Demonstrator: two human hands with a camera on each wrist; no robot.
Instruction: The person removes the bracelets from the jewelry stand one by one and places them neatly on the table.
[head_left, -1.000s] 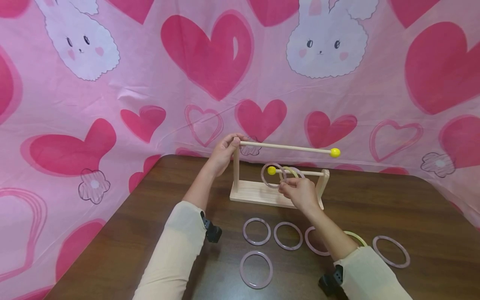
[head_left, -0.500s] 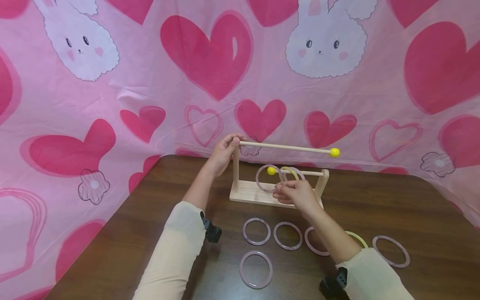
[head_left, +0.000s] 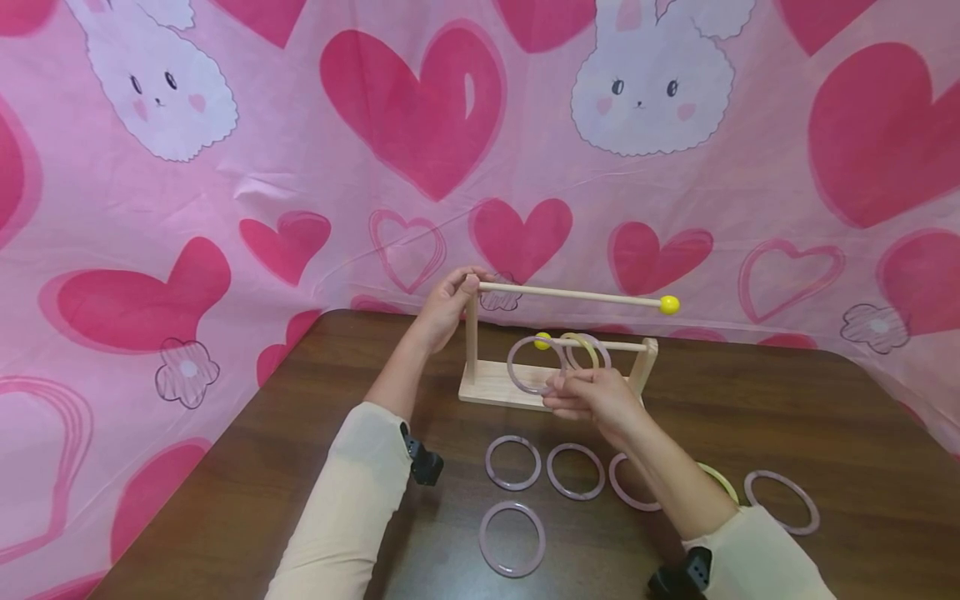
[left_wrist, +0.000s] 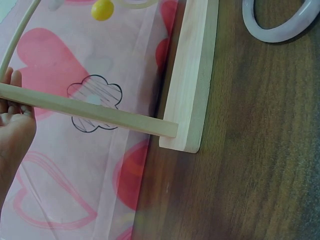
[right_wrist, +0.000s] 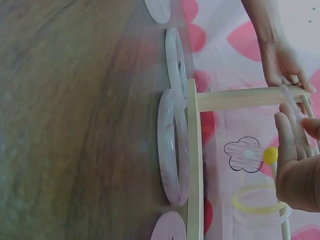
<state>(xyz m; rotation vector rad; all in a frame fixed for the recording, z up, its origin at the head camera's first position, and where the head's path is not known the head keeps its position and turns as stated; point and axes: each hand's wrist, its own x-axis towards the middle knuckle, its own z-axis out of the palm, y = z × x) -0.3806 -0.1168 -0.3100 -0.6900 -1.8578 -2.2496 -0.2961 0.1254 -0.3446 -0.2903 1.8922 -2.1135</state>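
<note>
A wooden two-rod rack [head_left: 495, 383] stands on the table. My left hand [head_left: 447, 308] grips the top of its left post [left_wrist: 100, 112], where the upper rod [head_left: 570, 294] begins. My right hand [head_left: 600, 402] pinches a translucent purple bangle [head_left: 510, 367] by its lower right edge, in front of the rack. In the head view the bangle's top edge overlaps the yellow ball [head_left: 543, 341] at the lower rod's free end. Farther along that rod hang a yellow bangle [head_left: 595, 353] and a pale purple bangle [head_left: 608, 358]. The upper rod carries none.
Several bangles lie in front of the rack, including a purple bangle [head_left: 488, 458] and a nearer purple bangle [head_left: 513, 573]. My right forearm partly covers a yellow bangle [head_left: 723, 477]. Another purple bangle [head_left: 815, 514] lies at far right. A pink patterned cloth [head_left: 360, 167] hangs behind the table.
My right hand has moved slightly left and down with the purple bangle, which earlier encircled the yellow ball in view. My left hand and the rack have stayed put.
</note>
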